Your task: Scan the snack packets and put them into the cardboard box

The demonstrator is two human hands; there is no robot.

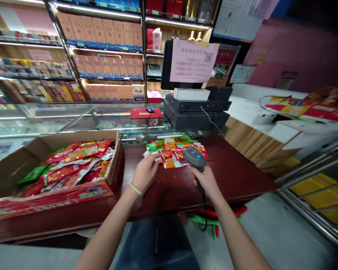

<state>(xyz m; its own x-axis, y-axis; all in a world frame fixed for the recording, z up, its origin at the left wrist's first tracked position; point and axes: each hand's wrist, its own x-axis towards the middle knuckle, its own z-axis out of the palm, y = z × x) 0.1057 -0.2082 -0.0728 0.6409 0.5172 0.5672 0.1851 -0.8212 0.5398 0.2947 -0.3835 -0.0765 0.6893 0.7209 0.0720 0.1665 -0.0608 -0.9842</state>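
Note:
My right hand (207,182) is wrapped round the handle of a dark grey barcode scanner (195,156); a small blue light shows on its top. The scanner's head is over the right part of a spread of snack packets (169,163) in red, green and orange. At the left edge of that spread, my left hand (145,173) reaches out with its fingers extended and touching the packets. Its palm side is hidden. A pale band circles my left wrist. To the left, an open cardboard box (116,157) holds many similar packets, lying loosely heaped.
The dark red tabletop (231,168) meets a glass display counter (109,116). A monitor (166,67) with a paper notice stands behind the packets on black equipment (197,116). A mouse (150,110) lies on a red pad. The scanner's cable (205,210) hangs over the front edge.

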